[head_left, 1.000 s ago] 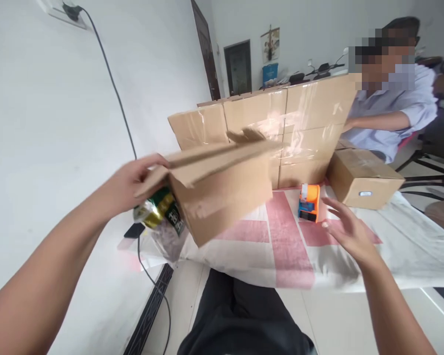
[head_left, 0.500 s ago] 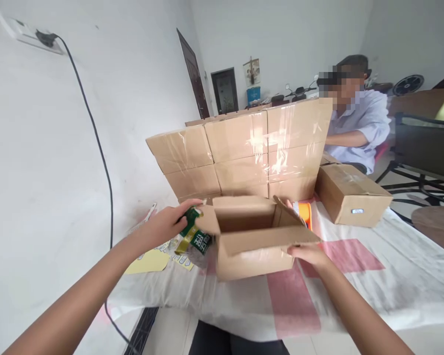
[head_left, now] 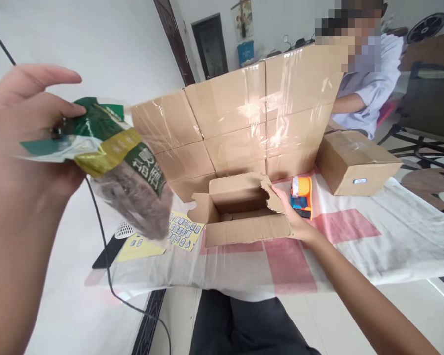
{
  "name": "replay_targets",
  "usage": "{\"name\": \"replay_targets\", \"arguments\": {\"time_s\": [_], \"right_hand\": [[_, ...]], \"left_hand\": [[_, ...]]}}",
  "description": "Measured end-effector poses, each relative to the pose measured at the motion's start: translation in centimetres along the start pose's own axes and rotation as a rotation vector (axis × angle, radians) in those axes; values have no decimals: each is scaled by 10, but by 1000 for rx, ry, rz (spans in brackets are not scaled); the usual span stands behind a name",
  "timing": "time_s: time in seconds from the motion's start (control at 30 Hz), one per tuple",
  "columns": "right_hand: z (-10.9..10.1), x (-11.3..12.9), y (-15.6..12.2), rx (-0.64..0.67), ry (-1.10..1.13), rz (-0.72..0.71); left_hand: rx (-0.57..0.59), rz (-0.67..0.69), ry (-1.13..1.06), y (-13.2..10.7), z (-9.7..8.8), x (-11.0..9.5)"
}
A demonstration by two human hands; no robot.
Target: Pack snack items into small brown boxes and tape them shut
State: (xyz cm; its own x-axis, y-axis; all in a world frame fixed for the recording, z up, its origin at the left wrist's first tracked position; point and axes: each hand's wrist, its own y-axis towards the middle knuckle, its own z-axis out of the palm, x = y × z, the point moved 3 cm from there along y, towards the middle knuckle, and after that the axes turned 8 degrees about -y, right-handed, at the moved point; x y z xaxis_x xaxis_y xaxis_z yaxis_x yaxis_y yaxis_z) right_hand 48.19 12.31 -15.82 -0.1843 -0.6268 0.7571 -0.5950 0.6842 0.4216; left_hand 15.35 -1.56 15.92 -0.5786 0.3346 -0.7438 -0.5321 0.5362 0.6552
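Observation:
My left hand point(head_left: 25, 128) is raised close to the camera at the left, gripping a clear plastic packet point(head_left: 122, 162) with a green and gold label and dark contents. The packet hangs down to the right of the hand, well above the table. An open cardboard box point(head_left: 240, 217) stands on the white and pink tablecloth point(head_left: 288, 266), flaps up and nothing visible inside. My right hand point(head_left: 294, 219) holds the box's right flap at its near right corner, fingers wrapped on the cardboard.
A wall of taped cardboard boxes point(head_left: 244, 118) stands behind the open box. An orange tape dispenser point(head_left: 301, 196) and a sealed box point(head_left: 357, 160) sit right of it. Yellow sticker sheets point(head_left: 181, 234) lie at left. A person point(head_left: 370, 84) sits behind the stack. A black cable point(head_left: 103, 246) hangs at left.
My left hand lifted the packet from beside the box up towards the camera. The right hand shifted along the box's right flap. The box stayed standing on the table.

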Motion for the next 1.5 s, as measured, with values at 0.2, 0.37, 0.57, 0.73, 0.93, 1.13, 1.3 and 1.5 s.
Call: {"name": "replay_targets", "arguments": {"time_s": [0.2,0.37,0.57,0.73,0.93,1.13,1.3,1.5], "right_hand": [[6,3,-1,-13,-38,-23],[3,-4,-1,-37,-68,-18],[7,-4,-1,-17,-138,-21],[-6,14,-4,-100,-118,-167],[-31,57,37,129,-338,-404],[-23,34,63,-89,-88,-404],[-29,16,48,-437,38,-331],[-34,18,42,-553,-33,-398]], "left_hand": [[306,-328,-360,-30,63,30],[622,-698,-232,-76,84,102],[993,-351,318,-111,72,133],[903,479,769,-119,93,106],[1404,474,527,-119,143,113],[875,129,256,-88,132,146],[377,-211,-46,-95,124,179],[1148,-273,178,-135,156,161]]}}
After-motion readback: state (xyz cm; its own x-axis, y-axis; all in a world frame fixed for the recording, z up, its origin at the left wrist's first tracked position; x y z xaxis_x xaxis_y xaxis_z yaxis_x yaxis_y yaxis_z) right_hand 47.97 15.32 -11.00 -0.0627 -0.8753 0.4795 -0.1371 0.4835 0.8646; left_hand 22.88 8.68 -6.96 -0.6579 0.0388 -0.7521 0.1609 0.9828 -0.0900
